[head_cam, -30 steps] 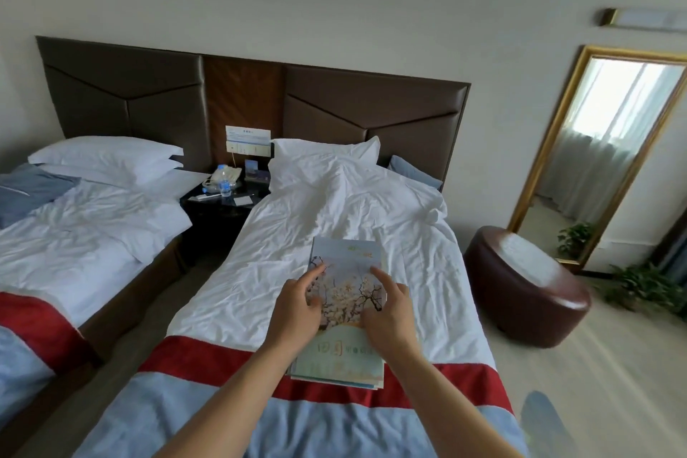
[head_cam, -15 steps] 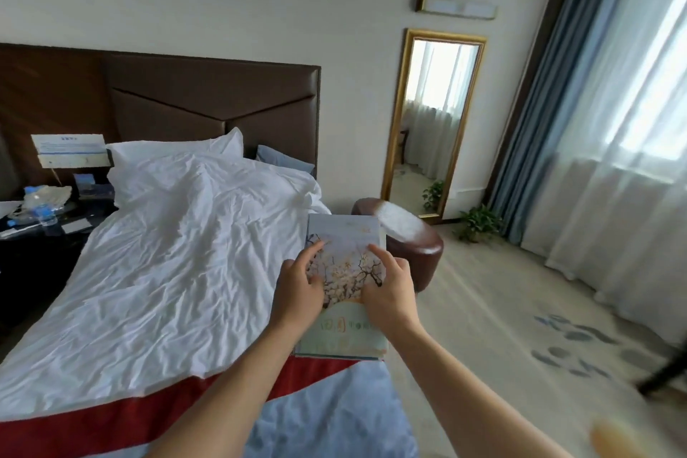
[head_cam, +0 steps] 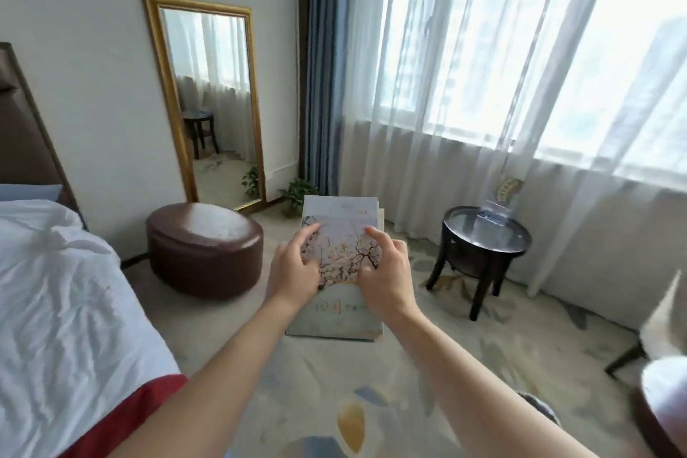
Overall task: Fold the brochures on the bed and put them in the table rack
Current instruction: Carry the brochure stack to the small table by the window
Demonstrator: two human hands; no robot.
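Stack of folded pale floral brochures (head_cam: 340, 271) is being carried off the white-sheeted bed (head_cam: 67, 309), now over carpet, gripped by left hand (head_cam: 293, 271) and right hand (head_cam: 384, 277); view is being swung toward the round dark glass-topped bench (head_cam: 487, 238), where the rack is likely waiting.

Both forearms bare, stretched forward from the lower edge and converging toward the middle. Left hand (head_cam: 295, 268) gripping the left edge of the brochures (head_cam: 336, 316), thumb laid on top, pointing forward and inward, fingers curled underneath. Right hand (head_cam: 384, 271) gripping the right edge, level with the left, thumb on top, angled toward the left thumb, fingers wrapped below. Wrists straight, backs of hands up, hands close together, not touching.
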